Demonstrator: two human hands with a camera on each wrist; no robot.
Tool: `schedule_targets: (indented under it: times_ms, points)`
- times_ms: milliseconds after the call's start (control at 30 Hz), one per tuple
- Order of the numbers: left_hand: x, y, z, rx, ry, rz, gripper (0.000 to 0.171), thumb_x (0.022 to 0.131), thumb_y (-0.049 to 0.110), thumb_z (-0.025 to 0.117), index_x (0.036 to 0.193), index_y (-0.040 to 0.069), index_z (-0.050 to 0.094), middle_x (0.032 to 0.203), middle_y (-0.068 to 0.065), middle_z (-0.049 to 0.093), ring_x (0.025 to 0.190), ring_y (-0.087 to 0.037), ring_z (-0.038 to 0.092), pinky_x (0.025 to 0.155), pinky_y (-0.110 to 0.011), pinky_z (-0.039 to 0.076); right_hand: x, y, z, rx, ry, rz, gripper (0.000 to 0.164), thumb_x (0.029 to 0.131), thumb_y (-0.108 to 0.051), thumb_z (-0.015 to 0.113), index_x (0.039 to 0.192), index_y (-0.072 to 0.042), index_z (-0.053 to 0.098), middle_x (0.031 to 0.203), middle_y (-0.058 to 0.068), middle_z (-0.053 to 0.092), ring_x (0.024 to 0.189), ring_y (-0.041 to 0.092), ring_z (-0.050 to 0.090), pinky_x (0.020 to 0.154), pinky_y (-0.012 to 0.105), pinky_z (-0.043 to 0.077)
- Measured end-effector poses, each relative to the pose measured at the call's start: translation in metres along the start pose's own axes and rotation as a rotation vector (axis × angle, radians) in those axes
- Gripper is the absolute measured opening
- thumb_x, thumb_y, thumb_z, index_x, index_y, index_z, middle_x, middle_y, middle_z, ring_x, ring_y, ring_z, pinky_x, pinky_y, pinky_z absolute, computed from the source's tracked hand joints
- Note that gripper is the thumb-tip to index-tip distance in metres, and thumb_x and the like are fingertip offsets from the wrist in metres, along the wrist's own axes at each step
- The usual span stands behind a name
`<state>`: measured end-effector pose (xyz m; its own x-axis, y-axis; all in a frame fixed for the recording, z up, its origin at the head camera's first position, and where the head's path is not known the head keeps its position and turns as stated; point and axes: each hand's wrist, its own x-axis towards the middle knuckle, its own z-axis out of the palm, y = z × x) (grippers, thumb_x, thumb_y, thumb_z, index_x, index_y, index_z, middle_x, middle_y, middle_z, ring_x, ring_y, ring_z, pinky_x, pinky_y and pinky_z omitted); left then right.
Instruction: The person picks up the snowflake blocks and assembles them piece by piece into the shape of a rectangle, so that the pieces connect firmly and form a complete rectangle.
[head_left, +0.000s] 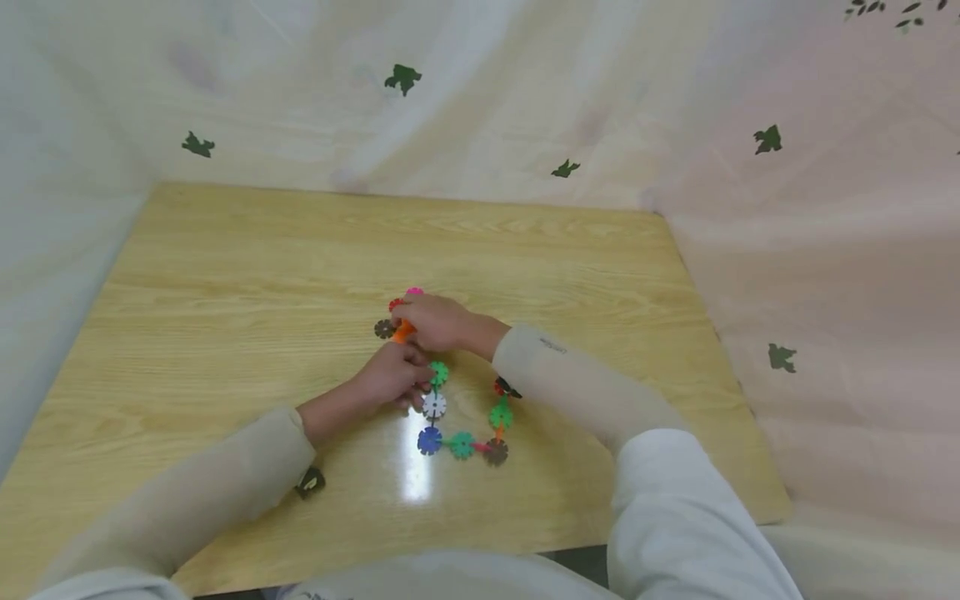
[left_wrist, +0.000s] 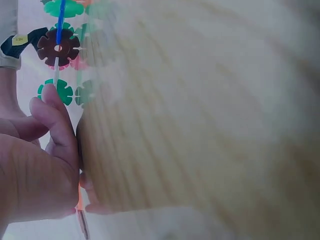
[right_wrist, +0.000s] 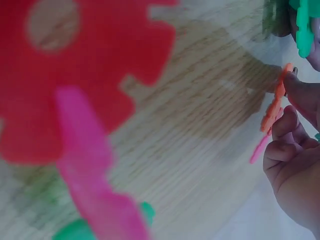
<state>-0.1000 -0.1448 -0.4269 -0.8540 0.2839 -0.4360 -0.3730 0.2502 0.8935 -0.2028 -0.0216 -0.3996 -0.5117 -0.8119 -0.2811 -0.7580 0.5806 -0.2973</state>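
Slotted plastic snowflake discs lie joined in a chain on the wooden table. My right hand pinches an orange disc between thumb and fingers. A red disc, a pink disc and a brown disc show around its fingertips. Just nearer to me, my left hand has curled fingers at the edge of a green disc. Below that follow a white disc, a blue disc and a teal disc. The palms hide part of the joints.
At the chain's near right corner is a dark brown disc, with another green disc above it. My right sleeve passes over the chain's right end. The wooden table is bordered by pale cloth behind and at the sides.
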Motion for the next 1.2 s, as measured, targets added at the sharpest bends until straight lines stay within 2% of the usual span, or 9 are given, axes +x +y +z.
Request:
schedule_targets:
  times_ms: [200,467,633,700,800,933,1067,1133,1200]
  points:
    - [-0.001,0.001,0.005,0.013,-0.008,-0.009,0.012,0.094,0.0,0.064,0.1,-0.009,0.061,0.083,-0.017,0.069,0.052,-0.017,0.063,0.043,-0.026,0.054,-0.009,0.01,0.007,0.015,0.053,0.003,0.024,0.096,-0.015,0.063,0.119,-0.011,0.068,0.108,0.0,0.061,0.097,0.014,0.057,0.081,0.024,0.052]
    - [-0.004,0.0,0.001,0.021,-0.017,0.002,0.011,0.094,0.0,0.065,0.1,-0.009,0.062,0.082,-0.017,0.069,0.052,-0.018,0.064,0.043,-0.025,0.053,-0.009,0.005,0.006,0.011,0.037,0.054,0.035,0.095,-0.013,0.061,0.129,-0.011,0.065,0.111,0.001,0.062,0.097,0.016,0.056,0.078,0.026,0.052]
    - [-0.009,-0.002,-0.003,0.019,-0.001,0.004,0.013,0.095,0.001,0.064,0.102,-0.01,0.062,0.082,-0.017,0.069,0.053,-0.019,0.065,0.043,-0.025,0.053,-0.006,-0.002,0.002,0.019,-0.002,0.041,0.028,0.088,-0.011,0.066,0.116,-0.013,0.066,0.106,0.0,0.06,0.094,0.015,0.055,0.075,0.024,0.051]
    - [-0.01,-0.002,-0.004,0.017,0.007,0.006,0.014,0.095,0.001,0.064,0.102,-0.011,0.063,0.081,-0.016,0.069,0.053,-0.019,0.066,0.043,-0.024,0.051,-0.008,-0.001,0.002,0.064,0.009,0.036,0.018,0.088,-0.009,0.067,0.105,-0.013,0.064,0.099,0.0,0.059,0.089,0.015,0.054,0.071,0.023,0.049]
    - [-0.012,-0.001,-0.004,0.005,0.023,-0.014,0.014,0.095,0.001,0.065,0.103,-0.011,0.065,0.08,-0.015,0.071,0.053,-0.017,0.066,0.043,-0.022,0.05,-0.013,0.003,0.004,0.189,0.072,0.022,0.01,0.092,-0.005,0.066,0.094,-0.012,0.059,0.089,0.001,0.059,0.082,0.015,0.054,0.069,0.023,0.047]
    - [-0.013,0.001,-0.003,0.007,0.043,-0.041,0.016,0.095,0.002,0.066,0.104,-0.011,0.067,0.081,-0.014,0.073,0.053,-0.016,0.066,0.042,-0.02,0.048,-0.028,0.012,0.006,0.385,0.176,0.029,0.019,0.094,-0.004,0.068,0.085,-0.012,0.054,0.082,0.001,0.061,0.08,0.013,0.059,0.07,0.022,0.05]
    - [-0.014,0.003,-0.002,0.008,0.054,-0.048,0.016,0.094,0.004,0.068,0.104,-0.009,0.069,0.082,-0.015,0.074,0.053,-0.016,0.066,0.041,-0.018,0.045,-0.042,0.021,0.007,0.466,0.231,0.061,0.016,0.093,-0.002,0.069,0.087,-0.011,0.058,0.084,0.001,0.064,0.081,0.014,0.061,0.072,0.023,0.053]
    - [-0.014,0.004,-0.002,-0.002,0.062,-0.057,0.017,0.093,0.004,0.069,0.104,-0.009,0.069,0.082,-0.015,0.074,0.053,-0.016,0.066,0.041,-0.018,0.044,-0.048,0.025,0.008,0.457,0.237,0.056,0.009,0.093,0.0,0.067,0.094,-0.009,0.064,0.087,0.002,0.066,0.08,0.015,0.06,0.072,0.024,0.053]
    - [-0.014,0.004,-0.001,-0.011,0.068,-0.067,0.017,0.093,0.004,0.069,0.105,-0.009,0.069,0.081,-0.015,0.074,0.053,-0.016,0.066,0.041,-0.018,0.044,-0.052,0.026,0.01,0.442,0.22,0.04,0.013,0.094,0.002,0.065,0.103,-0.007,0.07,0.093,0.002,0.069,0.079,0.016,0.06,0.072,0.025,0.053]
